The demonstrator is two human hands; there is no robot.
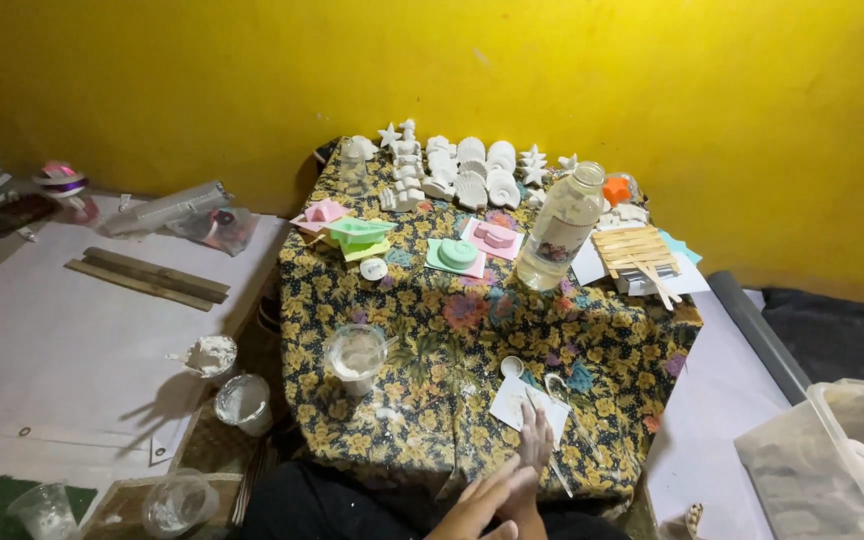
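Observation:
My two hands meet at the near edge of a low table draped in a floral cloth (432, 400). My right hand (535, 447) points away from me, its fingertips on a white sheet of paper (514, 402). My left hand (474, 506) lies against it from the lower left, fingers stretched out. Neither holds anything. A small white scoop (512, 367) sits just beyond the paper and a thin white stick (558, 473) lies beside my right hand. A clear cup of white mix (357, 355) stands to the left.
White plaster figures (462, 170) line the back; coloured moulds (457, 255), a clear bottle (560, 228) and wooden sticks (637, 250) lie mid-table. Several cups (244, 400) and wooden slats (147, 277) are on the left mat. A clear plastic bin (832, 460) stands right.

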